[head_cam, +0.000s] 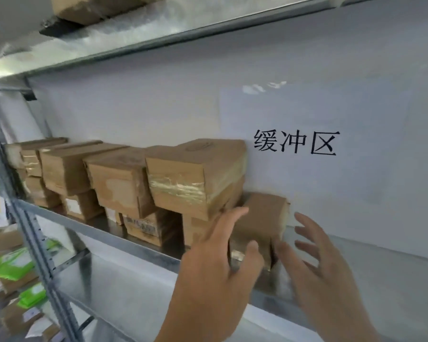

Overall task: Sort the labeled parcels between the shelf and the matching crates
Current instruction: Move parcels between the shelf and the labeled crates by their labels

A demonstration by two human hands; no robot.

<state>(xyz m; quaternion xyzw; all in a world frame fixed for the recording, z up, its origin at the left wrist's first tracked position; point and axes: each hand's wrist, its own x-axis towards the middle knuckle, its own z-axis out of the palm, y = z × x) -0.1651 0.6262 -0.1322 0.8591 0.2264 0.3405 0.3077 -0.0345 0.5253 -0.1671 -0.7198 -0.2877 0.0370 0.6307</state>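
Crowding parcel (pixel 262 218), stacked boxes (pixel 195 178), wall sign (pixel 294 144)

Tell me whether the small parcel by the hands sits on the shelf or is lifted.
On the shelf: the small parcel rests there beside the stack, left hand touching it, right hand spread alongside.

"缓冲区" on white wall sheet (pixel 294 114)

A white paper sign (pixel 294 144) printed with three black Chinese characters is stuck flat on the pale grey wall (pixel 356 70); green-and-white flat packets (pixel 10 262) lie heaped at the lower left, beside a grey perforated metal upright (pixel 38 245).
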